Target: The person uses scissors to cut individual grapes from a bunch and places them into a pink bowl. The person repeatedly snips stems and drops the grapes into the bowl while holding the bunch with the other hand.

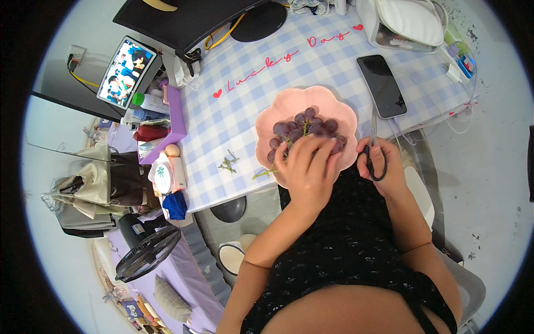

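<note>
A pink scalloped bowl [292,98] sits at the near edge of the table, holding dark purple grapes [294,134] on green stems. My left hand [308,167] reaches over the bowl's near side, its fingers curled around part of the bunch; what lies beneath the palm is hidden. To the right of the bowl, my right hand [386,165] grips a pair of scissors [385,169] by the black handles. Their blades point away from me, beside the phone. Bare stem pieces [229,162] lie on the tablecloth left of the bowl, and another green stem [263,173] rests by its lower left rim.
A checked tablecloth [225,125] covers the table. The smartphone [381,85] lies beyond my right hand with a cable attached. At left stand a purple organizer [177,112] with bottles and a lit tablet [126,72]. A monitor base [258,23] and white bag [409,25] stand behind.
</note>
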The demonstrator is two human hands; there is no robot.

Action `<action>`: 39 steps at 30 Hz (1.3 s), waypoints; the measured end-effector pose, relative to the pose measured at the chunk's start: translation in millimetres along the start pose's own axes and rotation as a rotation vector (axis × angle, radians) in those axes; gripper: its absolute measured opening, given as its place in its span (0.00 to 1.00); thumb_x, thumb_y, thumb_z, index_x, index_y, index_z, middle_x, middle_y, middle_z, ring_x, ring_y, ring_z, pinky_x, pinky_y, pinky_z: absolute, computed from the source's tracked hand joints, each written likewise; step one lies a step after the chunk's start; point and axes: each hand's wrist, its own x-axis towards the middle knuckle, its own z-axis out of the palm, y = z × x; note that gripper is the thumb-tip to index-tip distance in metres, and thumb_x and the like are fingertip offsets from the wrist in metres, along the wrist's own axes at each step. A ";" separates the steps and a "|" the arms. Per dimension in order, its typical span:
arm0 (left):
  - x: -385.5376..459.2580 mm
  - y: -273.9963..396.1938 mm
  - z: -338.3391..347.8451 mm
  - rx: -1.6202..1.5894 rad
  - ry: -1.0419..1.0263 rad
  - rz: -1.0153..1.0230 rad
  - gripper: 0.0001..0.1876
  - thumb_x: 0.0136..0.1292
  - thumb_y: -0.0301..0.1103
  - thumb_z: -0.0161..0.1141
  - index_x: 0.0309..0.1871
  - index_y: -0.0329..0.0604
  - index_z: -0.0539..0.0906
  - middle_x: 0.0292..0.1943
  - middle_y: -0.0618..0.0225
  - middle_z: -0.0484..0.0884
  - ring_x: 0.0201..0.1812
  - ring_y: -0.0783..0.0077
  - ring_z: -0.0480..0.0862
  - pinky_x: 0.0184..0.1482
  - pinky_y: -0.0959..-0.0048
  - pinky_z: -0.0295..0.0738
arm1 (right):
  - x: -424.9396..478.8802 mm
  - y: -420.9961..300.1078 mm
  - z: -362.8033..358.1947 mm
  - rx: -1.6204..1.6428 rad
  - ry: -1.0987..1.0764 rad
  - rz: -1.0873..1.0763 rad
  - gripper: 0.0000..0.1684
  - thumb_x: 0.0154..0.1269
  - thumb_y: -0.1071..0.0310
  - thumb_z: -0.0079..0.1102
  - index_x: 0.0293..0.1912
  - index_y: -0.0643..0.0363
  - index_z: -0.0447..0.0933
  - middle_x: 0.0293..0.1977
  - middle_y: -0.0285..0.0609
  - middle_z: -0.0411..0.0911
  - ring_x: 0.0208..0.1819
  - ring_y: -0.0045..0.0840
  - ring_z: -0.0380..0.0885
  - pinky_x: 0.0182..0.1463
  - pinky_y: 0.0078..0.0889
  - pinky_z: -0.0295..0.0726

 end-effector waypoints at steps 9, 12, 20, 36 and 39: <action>8.7 6.5 29.3 0.192 -0.035 0.016 0.12 0.54 0.35 0.64 0.42 0.47 0.82 0.41 0.74 0.81 0.50 0.67 0.76 0.62 0.52 0.52 | -3.6 3.6 -8.2 0.011 0.004 0.033 0.22 0.71 0.50 0.50 0.39 0.63 0.73 0.17 0.36 0.73 0.18 0.13 0.68 0.21 0.15 0.63; 8.1 1.4 23.8 0.201 -0.025 -0.005 0.12 0.53 0.36 0.66 0.42 0.48 0.82 0.39 0.75 0.82 0.49 0.67 0.76 0.63 0.54 0.50 | -2.4 4.6 -6.3 0.024 -0.011 0.047 0.22 0.71 0.50 0.50 0.39 0.62 0.72 0.17 0.36 0.73 0.18 0.13 0.68 0.20 0.14 0.63; -16.2 -45.8 -30.7 0.090 0.049 -0.216 0.19 0.47 0.32 0.71 0.45 0.44 0.81 0.41 0.70 0.81 0.48 0.66 0.77 0.58 0.61 0.58 | -0.5 5.0 -4.4 0.015 -0.044 0.050 0.22 0.71 0.50 0.49 0.38 0.63 0.72 0.17 0.36 0.73 0.17 0.13 0.68 0.21 0.14 0.64; 29.9 -57.9 -50.8 0.179 -0.128 0.112 0.12 0.54 0.24 0.63 0.43 0.41 0.82 0.33 0.67 0.81 0.37 0.67 0.80 0.59 0.58 0.65 | -0.8 4.4 9.6 0.008 -0.127 0.074 0.22 0.71 0.50 0.50 0.38 0.62 0.73 0.17 0.37 0.73 0.17 0.14 0.68 0.21 0.14 0.65; 51.9 -55.6 -54.6 0.135 -0.099 0.212 0.11 0.53 0.23 0.63 0.41 0.41 0.83 0.31 0.66 0.82 0.34 0.66 0.81 0.56 0.59 0.70 | -2.9 3.4 7.1 0.017 -0.134 0.066 0.22 0.71 0.50 0.50 0.38 0.62 0.73 0.17 0.37 0.73 0.17 0.13 0.68 0.21 0.14 0.65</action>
